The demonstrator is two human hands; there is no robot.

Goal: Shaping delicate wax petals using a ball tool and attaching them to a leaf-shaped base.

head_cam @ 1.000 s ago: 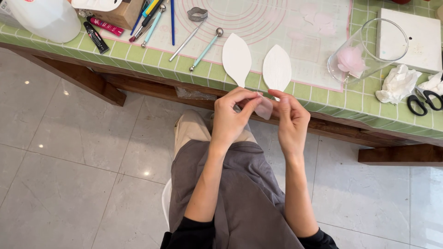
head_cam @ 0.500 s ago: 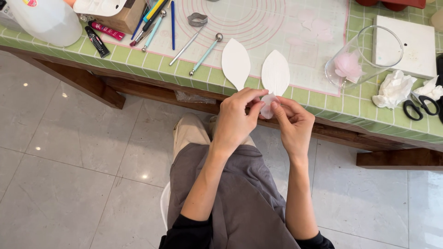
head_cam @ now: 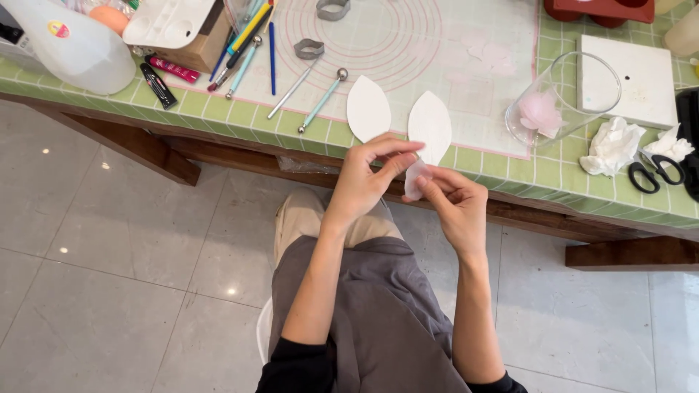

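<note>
L hand (head_cam: 364,182) & R hand (head_cam: 455,200) fingers pinching thin translucent pale-pink petal (head_cam: 413,178) by desk (head_cam: 240,124) front edge; two smooth white leaf-shaped pieces (head_cam: 368,110) nearby.

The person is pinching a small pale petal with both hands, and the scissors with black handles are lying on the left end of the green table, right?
Not quite. Both hands, left hand and right hand, do pinch the pale petal, but the head view shows the black-handled scissors on the right end of the green table.
</note>
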